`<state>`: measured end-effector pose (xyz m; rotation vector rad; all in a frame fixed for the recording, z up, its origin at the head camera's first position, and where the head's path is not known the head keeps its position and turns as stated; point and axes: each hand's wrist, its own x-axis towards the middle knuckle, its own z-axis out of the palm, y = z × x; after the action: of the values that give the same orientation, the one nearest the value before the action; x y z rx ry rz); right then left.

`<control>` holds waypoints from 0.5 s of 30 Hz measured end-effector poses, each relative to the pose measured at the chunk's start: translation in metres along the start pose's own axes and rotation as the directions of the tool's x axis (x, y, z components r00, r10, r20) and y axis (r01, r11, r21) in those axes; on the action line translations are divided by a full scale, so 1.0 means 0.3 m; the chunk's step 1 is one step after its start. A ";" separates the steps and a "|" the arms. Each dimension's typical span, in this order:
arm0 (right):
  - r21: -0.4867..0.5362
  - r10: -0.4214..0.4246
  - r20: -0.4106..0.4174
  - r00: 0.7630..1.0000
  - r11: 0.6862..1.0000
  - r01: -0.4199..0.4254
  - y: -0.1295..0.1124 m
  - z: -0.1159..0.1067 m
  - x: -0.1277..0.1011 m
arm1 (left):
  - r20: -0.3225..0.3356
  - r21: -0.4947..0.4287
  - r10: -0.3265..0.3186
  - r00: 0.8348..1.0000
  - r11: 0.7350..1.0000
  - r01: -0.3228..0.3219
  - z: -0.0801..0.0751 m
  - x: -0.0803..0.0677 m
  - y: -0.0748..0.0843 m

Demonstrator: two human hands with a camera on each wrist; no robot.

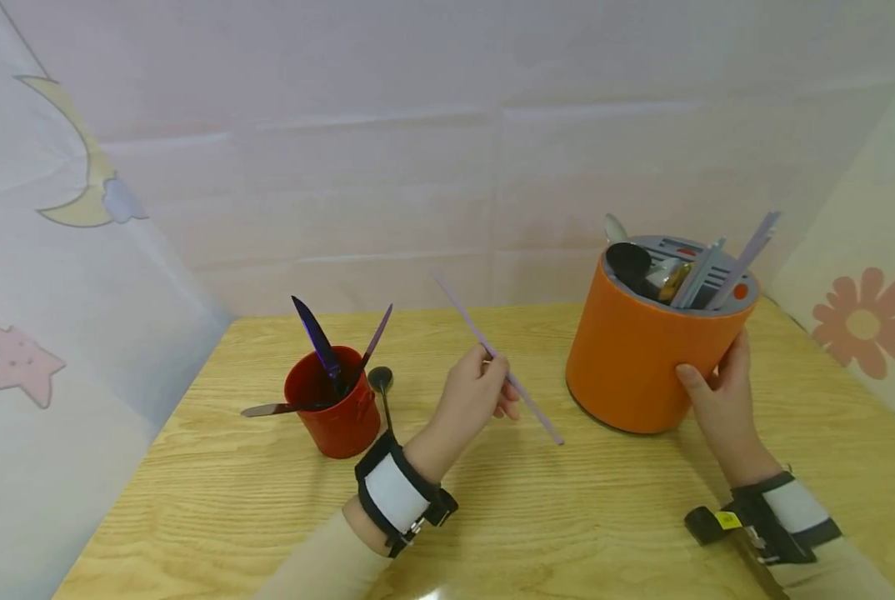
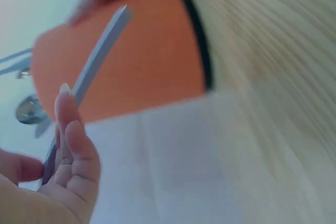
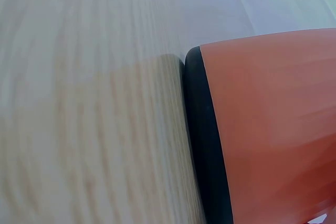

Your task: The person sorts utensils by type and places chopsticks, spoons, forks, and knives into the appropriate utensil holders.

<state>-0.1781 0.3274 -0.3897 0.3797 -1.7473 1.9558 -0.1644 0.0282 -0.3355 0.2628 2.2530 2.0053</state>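
Observation:
My left hand (image 1: 477,387) pinches a slim lavender chopstick (image 1: 535,411) over the middle of the table, tilted with its upper end toward the back left. In the left wrist view the chopstick (image 2: 102,51) passes between thumb and fingers and overlaps the orange holder. The orange round utensil holder (image 1: 635,358) stands at the right on a black base. My right hand (image 1: 725,408) grips its right side, thumb on the front; the other fingers are partly hidden behind it. Its grey slotted top bears a black ladle (image 1: 629,262), a spoon (image 1: 615,227) and more chopsticks (image 1: 747,254).
A small red bucket (image 1: 342,429) at the left holds a dark-bladed knife (image 1: 314,333) and two other utensils that stick out over its rim. A dark spoon (image 1: 381,380) lies beside it. Patterned sheets hang behind the wooden table (image 1: 215,500).

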 end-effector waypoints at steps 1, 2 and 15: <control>0.000 0.002 0.000 1.000 1.000 -0.002 -0.001 0.000 0.000 | -0.010 -0.045 0.033 0.999 0.998 -0.033 0.012 0.002 0.012; -0.004 0.004 0.000 1.000 1.000 -0.004 -0.001 0.000 -0.001 | -0.020 -0.085 0.066 0.998 0.994 -0.068 0.024 0.004 0.025; 0.002 0.003 -0.005 1.000 1.000 -0.003 0.000 0.008 -0.008 | -0.093 -0.260 0.439 0.893 0.856 -0.448 0.182 0.028 0.183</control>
<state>-0.1763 0.3247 -0.3907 0.3732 -1.7444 1.9588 -0.1588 0.0891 -0.2874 0.7924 2.0271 2.5276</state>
